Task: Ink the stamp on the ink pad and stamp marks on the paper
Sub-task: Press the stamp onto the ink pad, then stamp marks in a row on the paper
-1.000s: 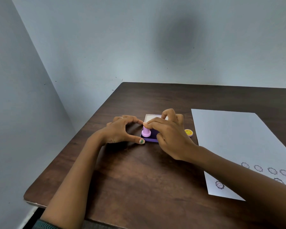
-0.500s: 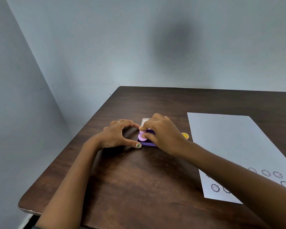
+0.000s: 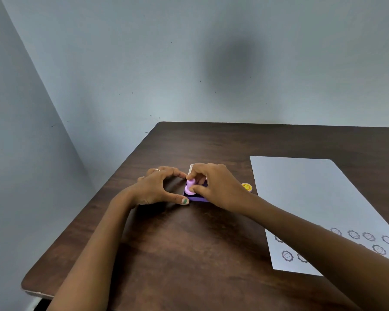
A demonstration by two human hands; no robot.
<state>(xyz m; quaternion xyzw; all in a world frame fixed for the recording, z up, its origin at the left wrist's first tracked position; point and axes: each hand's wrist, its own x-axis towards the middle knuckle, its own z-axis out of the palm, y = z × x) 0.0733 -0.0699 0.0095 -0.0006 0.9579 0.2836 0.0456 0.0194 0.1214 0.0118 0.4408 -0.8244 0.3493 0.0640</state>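
- Your right hand (image 3: 216, 187) pinches the small pink plastic stamp (image 3: 191, 187) between thumb and fingertips, and the stamp stands upright on the dark face of the square purple ink pad (image 3: 197, 197), near the middle of the dark brown wooden table (image 3: 189, 254).
- Your left hand (image 3: 157, 187) brackets the pad's left edge, thumb at its near corner and forefinger at its far one. Those tips only touch, so if you lift the stamp sharply, the pad may come up with it or skid.
- The stamp sits toward the pad's left edge. If you rock it there, part of its face may miss the ink, and I judge the next mark would print patchy.
- The white sheet of paper (image 3: 312, 198) lies to the right, well apart from the pad, and nothing holds it down. It may slide under the stamp and smear the mark.
- The stamped flower marks (image 3: 287, 256) crowd the near end, partly under your right forearm. Your arm may drag across them, or a new mark may overlap one.
- A small yellow round stamp (image 3: 247, 187) sits just beside your right wrist. You may knock it on the way to the paper.
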